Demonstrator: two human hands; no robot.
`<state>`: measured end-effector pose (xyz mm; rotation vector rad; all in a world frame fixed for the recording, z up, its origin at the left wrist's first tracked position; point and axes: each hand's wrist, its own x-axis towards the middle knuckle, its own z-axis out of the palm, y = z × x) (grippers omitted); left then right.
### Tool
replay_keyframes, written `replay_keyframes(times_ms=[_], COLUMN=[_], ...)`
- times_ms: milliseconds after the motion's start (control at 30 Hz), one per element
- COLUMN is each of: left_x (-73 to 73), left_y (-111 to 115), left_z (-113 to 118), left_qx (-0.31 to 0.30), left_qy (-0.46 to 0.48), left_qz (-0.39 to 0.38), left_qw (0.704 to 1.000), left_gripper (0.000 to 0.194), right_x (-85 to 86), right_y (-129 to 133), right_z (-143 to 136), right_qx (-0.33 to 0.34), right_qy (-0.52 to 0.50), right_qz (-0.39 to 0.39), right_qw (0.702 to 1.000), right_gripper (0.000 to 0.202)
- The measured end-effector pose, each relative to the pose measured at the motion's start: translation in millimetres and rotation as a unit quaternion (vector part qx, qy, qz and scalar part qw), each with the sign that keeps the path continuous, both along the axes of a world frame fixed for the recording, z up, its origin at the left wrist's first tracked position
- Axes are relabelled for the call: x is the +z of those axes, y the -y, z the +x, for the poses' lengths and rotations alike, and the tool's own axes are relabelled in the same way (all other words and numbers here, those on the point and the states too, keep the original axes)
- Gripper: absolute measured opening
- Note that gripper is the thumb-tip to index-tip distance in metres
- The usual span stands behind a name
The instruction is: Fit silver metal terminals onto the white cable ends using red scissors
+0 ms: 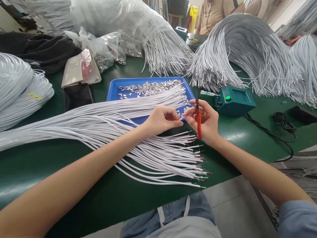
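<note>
My left hand (160, 120) pinches the end of a white cable (182, 118) between thumb and fingers. My right hand (209, 122) holds orange-handled scissors (198, 124), blades pointing up and away. Its thumb and forefinger meet the same cable end; whether a metal connector is in that pinch is too small to tell. Below both hands, loose white cables (163, 158) fan out with thin red and green wires bared at their tips. Behind the hands, a blue tray (112, 92) carries small metal connectors (153, 87) and a bundle of white cables (138, 103) lying across it.
A green box (235, 102) with a lit green button stands right of the tray, its black cord (269, 127) trailing. Large grey cable bundles (257, 43) line the back. At left lie a phone (78, 96), a notebook (81, 71) and coiled cable (19, 89). Another person (218, 13) is beyond.
</note>
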<state>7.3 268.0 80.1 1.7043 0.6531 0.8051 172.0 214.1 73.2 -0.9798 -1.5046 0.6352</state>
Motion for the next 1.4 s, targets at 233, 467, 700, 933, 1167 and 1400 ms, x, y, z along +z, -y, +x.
replay_keyframes(times_ms=[233, 467, 700, 933, 1167, 1400], left_x=[-2.1, -0.6, -0.1, -0.8, -1.4, -2.6], left_y=[-1.0, 0.2, 1.0, 0.0, -0.4, 0.1], left_z=[1.0, 0.6, -1.7, -2.6, -2.9, -2.7], left_qx=[0.007, 0.004, -0.032, -0.053, -0.064, -0.048], left_qy=[0.005, 0.004, -0.003, 0.002, 0.016, 0.009], left_qz=[-0.002, -0.003, -0.022, -0.027, -0.044, -0.034], left_qw=[1.000, 1.000, 0.999, 0.998, 0.997, 0.998], left_gripper=[0.024, 0.025, 0.024, 0.029, 0.037, 0.041], right_x=[-2.4, -2.1, 1.2, 2.9, 2.8, 3.1], right_y=[-0.2, -0.7, 0.2, 1.1, 2.0, 2.9], right_z=[1.1, 0.4, -1.0, -1.4, -1.8, -3.2], right_qx=[0.013, 0.020, 0.000, -0.010, -0.011, -0.055], right_qy=[-0.003, -0.018, -0.015, -0.008, -0.006, -0.003], right_qz=[-0.008, -0.013, -0.031, -0.040, -0.029, -0.021], right_qw=[1.000, 1.000, 0.999, 0.999, 0.999, 0.998], right_gripper=[0.037, 0.041, 0.037, 0.038, 0.037, 0.036])
